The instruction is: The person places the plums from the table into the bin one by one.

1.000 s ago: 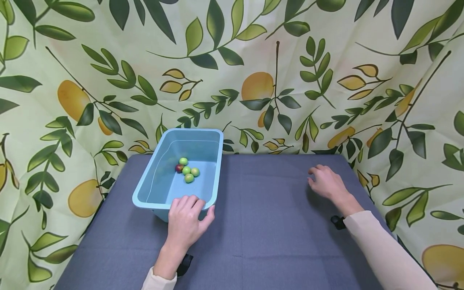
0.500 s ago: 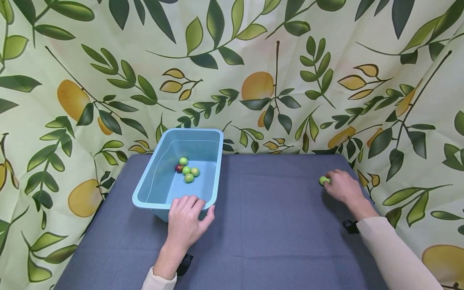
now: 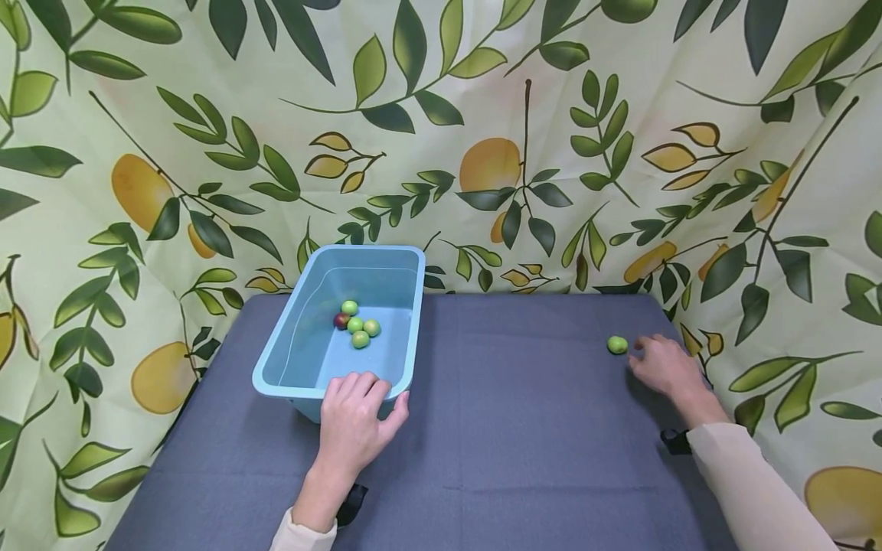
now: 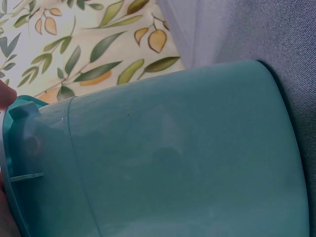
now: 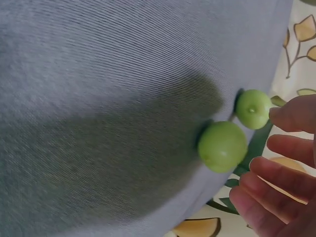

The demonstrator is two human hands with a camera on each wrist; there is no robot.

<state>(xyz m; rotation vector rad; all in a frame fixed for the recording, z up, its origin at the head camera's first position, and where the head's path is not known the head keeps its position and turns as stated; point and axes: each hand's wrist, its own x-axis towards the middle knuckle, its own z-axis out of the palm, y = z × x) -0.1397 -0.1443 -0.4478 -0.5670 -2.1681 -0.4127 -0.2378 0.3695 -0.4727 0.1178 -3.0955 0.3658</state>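
Observation:
My left hand (image 3: 354, 417) grips the near rim of a light blue plastic tub (image 3: 416, 321), fingers over the edge. In the left wrist view the tub's outer wall (image 4: 173, 148) fills most of the picture, and only bits of the fingers show. Inside the tub lie several small round green fruits (image 3: 360, 339) and a dark red one (image 3: 341, 321). At the right, my right hand (image 3: 667, 369) hovers by a green fruit (image 3: 617, 345), holding nothing. Its fingers are loosely bent in the right wrist view, where two green fruits (image 5: 222, 146) lie close together on the cloth.
A dark grey-blue cloth (image 3: 510, 428) covers the table. Behind it and along both sides hangs a leaf-and-fruit printed curtain (image 3: 441, 153), near the right hand. Black straps (image 3: 351, 503) sit at the wrists.
My right hand has shifted to the right and slightly nearer, uncovering a green fruit that it hid at first. The left hand and the tub have stayed in place.

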